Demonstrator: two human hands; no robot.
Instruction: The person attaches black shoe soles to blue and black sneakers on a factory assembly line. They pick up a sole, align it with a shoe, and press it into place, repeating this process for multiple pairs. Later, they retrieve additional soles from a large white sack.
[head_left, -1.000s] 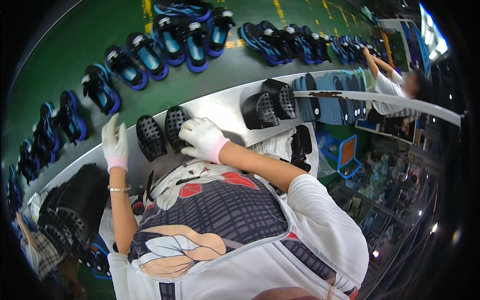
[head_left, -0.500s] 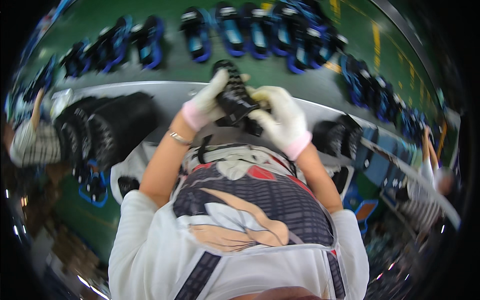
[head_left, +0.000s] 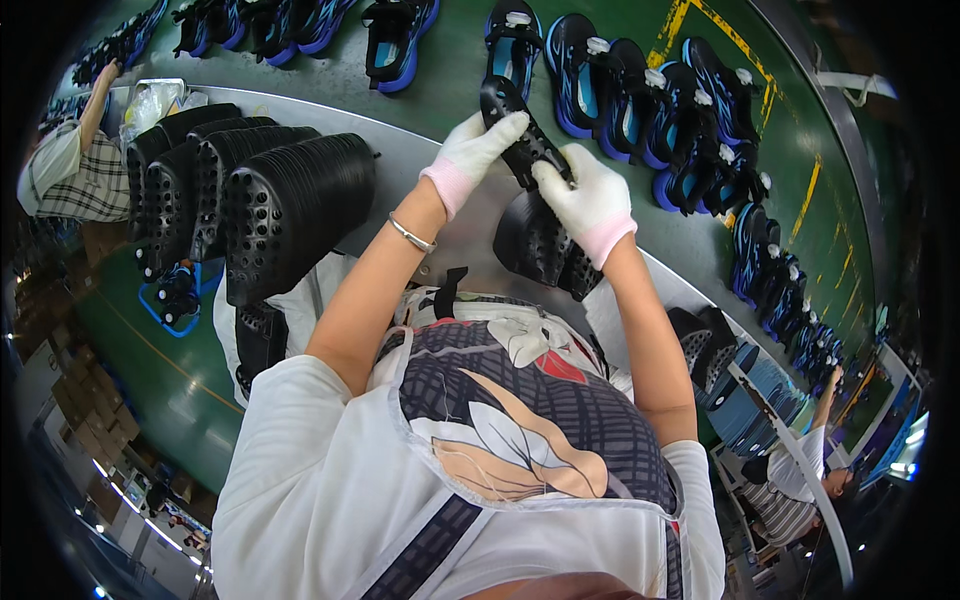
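You hold the black perforated sole (head_left: 532, 150) slantwise near the far edge of the bench (head_left: 400, 140), with your left hand (head_left: 472, 155) toward its upper end and your right hand (head_left: 592, 203) at its lower end. The fingers of both hands are pinched down to about its thickness. It probably handles light, rubbery and bendable, hard to damage; the side edges look like the best hold. Your gloves mask part of it, its underside and most fingertips are hidden, and your right hand partly covers the black pieces (head_left: 530, 240) below, so you can't count them.
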